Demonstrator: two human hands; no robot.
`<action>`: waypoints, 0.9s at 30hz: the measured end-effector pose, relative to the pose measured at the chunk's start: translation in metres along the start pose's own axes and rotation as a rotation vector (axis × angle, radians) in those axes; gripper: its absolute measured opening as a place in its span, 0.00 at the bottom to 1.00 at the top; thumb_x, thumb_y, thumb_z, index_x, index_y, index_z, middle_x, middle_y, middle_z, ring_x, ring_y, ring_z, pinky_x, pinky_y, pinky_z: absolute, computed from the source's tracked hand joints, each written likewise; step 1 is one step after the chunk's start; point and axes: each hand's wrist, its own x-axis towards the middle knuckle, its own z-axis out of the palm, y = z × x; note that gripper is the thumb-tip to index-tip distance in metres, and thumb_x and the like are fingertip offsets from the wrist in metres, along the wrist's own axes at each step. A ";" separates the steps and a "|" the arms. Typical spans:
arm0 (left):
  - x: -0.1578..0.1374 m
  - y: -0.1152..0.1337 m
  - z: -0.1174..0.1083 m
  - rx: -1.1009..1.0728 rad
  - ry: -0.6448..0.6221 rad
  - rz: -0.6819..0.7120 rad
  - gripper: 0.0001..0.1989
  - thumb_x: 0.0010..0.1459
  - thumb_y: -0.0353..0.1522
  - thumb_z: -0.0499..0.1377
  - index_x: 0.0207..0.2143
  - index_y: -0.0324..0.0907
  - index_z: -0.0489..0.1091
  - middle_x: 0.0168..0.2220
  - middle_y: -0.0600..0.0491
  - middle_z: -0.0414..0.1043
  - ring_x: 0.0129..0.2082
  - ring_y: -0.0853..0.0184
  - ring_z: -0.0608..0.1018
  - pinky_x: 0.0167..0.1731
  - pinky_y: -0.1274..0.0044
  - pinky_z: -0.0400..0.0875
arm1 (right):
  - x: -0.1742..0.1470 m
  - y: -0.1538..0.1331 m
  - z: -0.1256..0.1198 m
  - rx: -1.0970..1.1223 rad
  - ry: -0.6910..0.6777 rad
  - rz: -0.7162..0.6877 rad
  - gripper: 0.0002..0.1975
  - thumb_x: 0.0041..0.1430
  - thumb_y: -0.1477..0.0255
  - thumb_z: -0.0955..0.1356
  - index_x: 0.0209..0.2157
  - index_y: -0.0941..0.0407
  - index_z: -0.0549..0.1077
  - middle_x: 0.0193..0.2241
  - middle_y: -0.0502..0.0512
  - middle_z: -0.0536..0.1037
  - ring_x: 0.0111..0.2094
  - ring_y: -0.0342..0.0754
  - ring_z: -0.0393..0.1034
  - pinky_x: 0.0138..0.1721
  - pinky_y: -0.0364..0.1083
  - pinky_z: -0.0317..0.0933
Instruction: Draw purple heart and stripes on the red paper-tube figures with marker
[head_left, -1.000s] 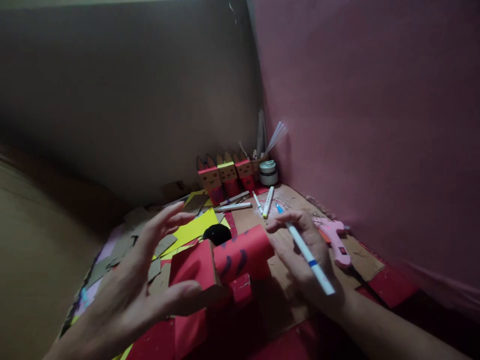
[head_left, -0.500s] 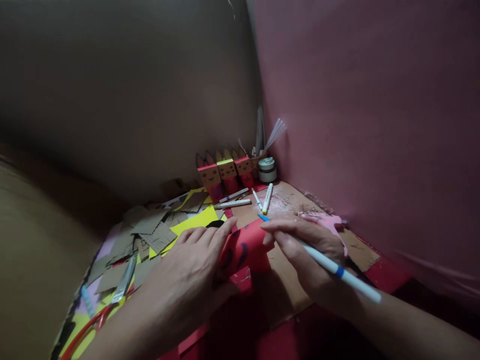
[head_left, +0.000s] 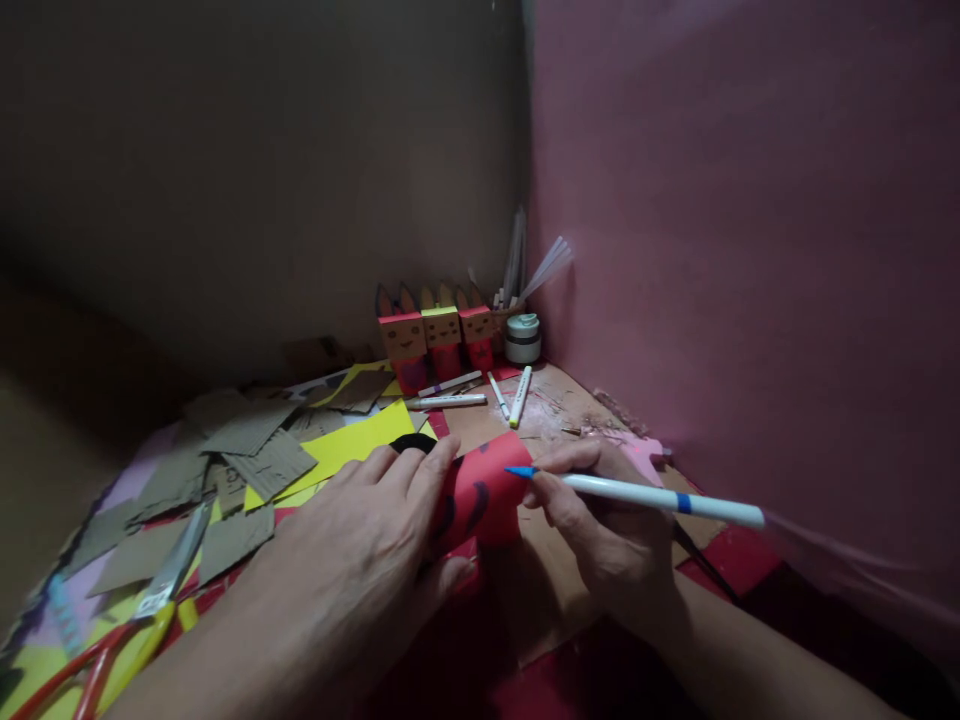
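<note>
A red paper roll (head_left: 491,490) with dark curved marks lies under my left hand (head_left: 367,545), whose fingers rest over its left side and hold it; the thumb's grip is partly hidden. My right hand (head_left: 607,530) is closed around a white marker (head_left: 637,492) with a blue band. The marker's blue tip (head_left: 517,471) is at the right part of the roll; whether it touches the paper I cannot tell. A black piece (head_left: 412,442) shows just behind my left fingers.
Scissors (head_left: 161,595) lie at left among cardboard scraps (head_left: 255,430) and yellow paper (head_left: 352,445). Several white markers (head_left: 519,398), paper figures with faces (head_left: 403,340) and a pale green jar (head_left: 523,340) stand or lie behind. A pink glue gun (head_left: 637,450) is at right, near the pink wall.
The marker has swung from a steep slant to nearly level, and its tip has come down from beyond the roll's edge onto the roll's side. The whole view has shifted slightly.
</note>
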 end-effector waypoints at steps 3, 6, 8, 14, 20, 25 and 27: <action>0.000 -0.002 0.002 0.013 0.004 0.018 0.19 0.58 0.47 0.60 0.48 0.48 0.74 0.38 0.47 0.77 0.39 0.54 0.76 0.42 0.65 0.70 | -0.001 0.004 0.002 -0.002 0.037 -0.049 0.05 0.66 0.75 0.70 0.36 0.50 0.74 0.27 0.44 0.74 0.27 0.42 0.70 0.31 0.43 0.65; -0.001 -0.004 0.005 0.026 0.020 0.026 0.17 0.59 0.46 0.60 0.45 0.48 0.73 0.38 0.48 0.76 0.38 0.56 0.74 0.39 0.68 0.68 | 0.001 0.003 0.001 -0.055 0.020 -0.092 0.06 0.66 0.76 0.69 0.37 0.50 0.73 0.27 0.44 0.74 0.28 0.42 0.69 0.32 0.43 0.64; -0.003 -0.003 0.009 0.049 0.044 0.026 0.17 0.60 0.46 0.60 0.45 0.47 0.73 0.38 0.48 0.75 0.37 0.57 0.74 0.38 0.69 0.68 | 0.001 0.001 0.000 -0.099 -0.006 -0.100 0.06 0.65 0.77 0.69 0.38 0.51 0.72 0.28 0.44 0.74 0.27 0.41 0.69 0.31 0.43 0.64; -0.006 0.000 0.013 0.134 0.067 0.053 0.16 0.62 0.45 0.59 0.46 0.46 0.72 0.38 0.47 0.75 0.36 0.58 0.73 0.38 0.68 0.68 | 0.002 -0.006 0.002 -0.152 -0.027 -0.117 0.08 0.63 0.79 0.69 0.38 0.51 0.70 0.25 0.43 0.71 0.22 0.40 0.66 0.25 0.41 0.62; -0.005 0.001 0.012 0.156 0.052 0.060 0.17 0.61 0.41 0.61 0.51 0.47 0.71 0.41 0.47 0.77 0.36 0.57 0.76 0.36 0.68 0.67 | 0.006 -0.008 0.006 -0.101 -0.046 -0.171 0.08 0.64 0.79 0.69 0.38 0.52 0.71 0.24 0.43 0.71 0.22 0.39 0.67 0.25 0.40 0.64; -0.003 0.001 0.012 0.186 0.014 0.027 0.20 0.60 0.41 0.62 0.54 0.48 0.71 0.44 0.46 0.78 0.35 0.55 0.78 0.32 0.67 0.67 | 0.005 -0.006 0.005 -0.089 -0.002 -0.122 0.07 0.63 0.79 0.69 0.36 0.52 0.71 0.26 0.43 0.71 0.24 0.39 0.66 0.27 0.39 0.63; -0.002 0.002 0.012 0.184 -0.021 0.000 0.20 0.60 0.41 0.62 0.54 0.49 0.72 0.45 0.47 0.78 0.37 0.54 0.78 0.33 0.66 0.68 | 0.006 -0.005 0.004 -0.088 -0.013 -0.115 0.06 0.64 0.79 0.69 0.36 0.52 0.71 0.27 0.44 0.72 0.26 0.39 0.67 0.28 0.39 0.63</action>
